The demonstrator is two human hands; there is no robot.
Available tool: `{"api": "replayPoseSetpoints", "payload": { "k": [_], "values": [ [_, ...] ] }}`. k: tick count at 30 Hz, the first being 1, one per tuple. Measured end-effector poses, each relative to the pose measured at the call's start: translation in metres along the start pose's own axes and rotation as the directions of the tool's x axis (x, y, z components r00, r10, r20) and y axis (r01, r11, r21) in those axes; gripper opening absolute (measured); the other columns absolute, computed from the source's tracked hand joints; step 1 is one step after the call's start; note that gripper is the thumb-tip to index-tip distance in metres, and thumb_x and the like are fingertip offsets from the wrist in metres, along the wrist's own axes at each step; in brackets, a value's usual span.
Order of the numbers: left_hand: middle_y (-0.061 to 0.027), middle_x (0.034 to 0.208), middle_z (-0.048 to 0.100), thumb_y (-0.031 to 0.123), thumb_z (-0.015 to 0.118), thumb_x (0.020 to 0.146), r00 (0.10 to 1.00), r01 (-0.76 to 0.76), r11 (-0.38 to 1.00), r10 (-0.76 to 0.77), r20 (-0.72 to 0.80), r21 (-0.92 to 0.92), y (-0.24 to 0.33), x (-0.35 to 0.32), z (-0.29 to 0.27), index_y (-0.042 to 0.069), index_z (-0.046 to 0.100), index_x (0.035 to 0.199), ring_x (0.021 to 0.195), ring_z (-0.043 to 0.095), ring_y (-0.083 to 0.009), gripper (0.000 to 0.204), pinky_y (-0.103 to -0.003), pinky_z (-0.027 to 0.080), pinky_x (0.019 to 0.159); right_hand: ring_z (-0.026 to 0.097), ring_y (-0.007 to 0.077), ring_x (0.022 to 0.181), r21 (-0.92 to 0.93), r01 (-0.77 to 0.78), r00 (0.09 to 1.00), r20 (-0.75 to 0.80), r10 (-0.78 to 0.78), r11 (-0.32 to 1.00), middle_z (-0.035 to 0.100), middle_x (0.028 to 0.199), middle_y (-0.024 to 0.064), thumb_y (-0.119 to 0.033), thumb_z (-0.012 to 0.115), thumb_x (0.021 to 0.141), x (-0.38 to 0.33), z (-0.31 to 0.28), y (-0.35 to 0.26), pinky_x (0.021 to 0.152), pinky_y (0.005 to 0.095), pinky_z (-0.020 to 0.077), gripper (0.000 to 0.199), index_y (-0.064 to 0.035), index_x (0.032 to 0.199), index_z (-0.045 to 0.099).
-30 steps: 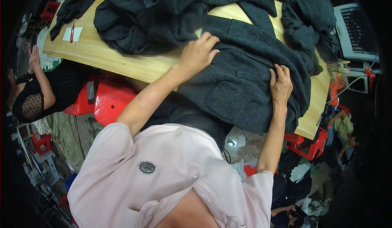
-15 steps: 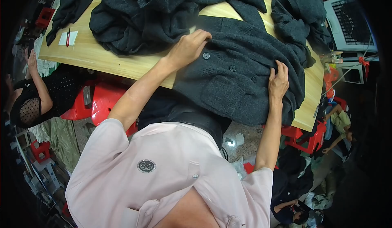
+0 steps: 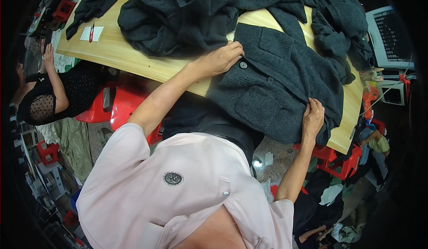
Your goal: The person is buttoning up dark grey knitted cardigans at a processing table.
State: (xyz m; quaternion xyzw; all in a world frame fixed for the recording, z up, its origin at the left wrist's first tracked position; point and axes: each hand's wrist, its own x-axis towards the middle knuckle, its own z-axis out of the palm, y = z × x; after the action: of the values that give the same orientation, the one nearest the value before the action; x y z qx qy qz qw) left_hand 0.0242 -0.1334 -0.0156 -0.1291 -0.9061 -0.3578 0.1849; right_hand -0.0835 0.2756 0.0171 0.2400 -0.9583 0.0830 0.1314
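A dark grey knitted cardigan [image 3: 261,102] lies on the table, its near edge hanging over the front. Both patch pockets show, one on each side of the button band. My left hand [image 3: 224,59] is closed on the band's left end, at the ribbed hem beside a dark button [image 3: 243,65]. Farther along the same band, my right hand [image 3: 313,116] pinches the knit between thumb and fingers. A second button [image 3: 270,80] sits between the hands. The band runs fairly straight from one hand to the other.
More dark grey knitwear is heaped on the wooden table [image 3: 174,73], with a large pile [image 3: 178,21] behind my left hand. A red pen [image 3: 92,32] lies on white paper at left. Red stools [image 3: 129,104] stand under the near edge. A person [image 3: 49,95] sits at left.
The cardigan's far front now lies flatter, and its far pocket has come into sight. The band is straighter between my hands. Both hands still grip it; the whole view has shifted slightly.
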Motion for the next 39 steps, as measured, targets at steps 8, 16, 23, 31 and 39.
{"api": "replayPoseSetpoints", "payload": {
  "k": [8, 16, 23, 31, 39],
  "values": [
    [-0.0094, 0.112, 0.072, 0.016, 0.071, 0.107, 0.948, 0.313, 0.861, -0.307, 0.080, -0.400, -0.013, 0.001, 0.004, -0.003, 0.074, 0.113, 0.104, 0.068, -0.0198, 0.020, -0.032, 0.052, 0.095, 0.074, 0.0298, 0.100, 0.452, 0.356, 0.935, -0.165, -0.315, 0.818, 0.077, 0.108, 0.0118, -0.006, 0.078, 0.095, 0.024, -0.002, -0.158, 0.086, 0.0413, 0.0608, 0.018, -0.0046, 0.112, 0.077],
    [-0.0091, 0.115, 0.071, 0.011, 0.072, 0.101, 0.942, 0.327, 0.848, -0.329, 0.070, -0.417, -0.009, -0.010, 0.016, -0.001, 0.071, 0.107, 0.110, 0.067, -0.0213, 0.013, -0.034, 0.053, 0.099, 0.071, 0.0295, 0.094, 0.395, 0.401, 0.905, -0.034, -0.424, 0.827, 0.071, 0.098, 0.0087, -0.010, 0.083, 0.088, 0.041, 0.033, -0.205, 0.080, 0.0423, 0.0614, 0.020, -0.0052, 0.107, 0.080],
    [-0.0118, 0.115, 0.073, 0.014, 0.069, 0.103, 0.968, 0.233, 0.911, -0.250, -0.006, -0.340, -0.011, -0.012, 0.020, 0.000, 0.074, 0.114, 0.111, 0.067, -0.0274, 0.019, -0.037, 0.053, 0.098, 0.070, 0.0271, 0.080, 0.271, 0.548, 0.835, -0.223, -0.503, 0.791, 0.064, 0.083, 0.0084, -0.002, 0.069, 0.090, 0.044, 0.054, -0.211, 0.066, 0.0391, 0.0597, 0.007, -0.0057, 0.095, 0.072],
    [-0.0132, 0.102, 0.076, 0.018, 0.069, 0.106, 0.933, 0.332, 0.819, -0.359, 0.034, -0.469, -0.001, -0.017, 0.010, 0.000, 0.075, 0.119, 0.097, 0.070, -0.0220, 0.023, -0.036, 0.054, 0.088, 0.073, 0.0218, 0.077, 0.232, 0.622, 0.760, -0.410, -0.505, 0.748, 0.074, 0.088, 0.0049, -0.004, 0.079, 0.092, 0.040, 0.055, -0.209, 0.066, 0.0351, 0.0592, 0.009, -0.0052, 0.097, 0.071],
    [-0.0057, 0.101, 0.079, 0.010, 0.085, 0.094, 0.948, 0.298, 0.784, -0.309, 0.073, -0.544, 0.000, -0.021, 0.004, 0.002, 0.082, 0.114, 0.093, 0.068, -0.0106, 0.022, -0.028, 0.053, 0.084, 0.070, 0.0269, 0.097, 0.194, 0.581, 0.778, -0.417, -0.469, 0.791, 0.072, 0.097, 0.0061, -0.007, 0.074, 0.088, 0.044, 0.050, -0.212, 0.089, 0.0408, 0.0535, 0.006, -0.0068, 0.092, 0.069]
  ]
}}
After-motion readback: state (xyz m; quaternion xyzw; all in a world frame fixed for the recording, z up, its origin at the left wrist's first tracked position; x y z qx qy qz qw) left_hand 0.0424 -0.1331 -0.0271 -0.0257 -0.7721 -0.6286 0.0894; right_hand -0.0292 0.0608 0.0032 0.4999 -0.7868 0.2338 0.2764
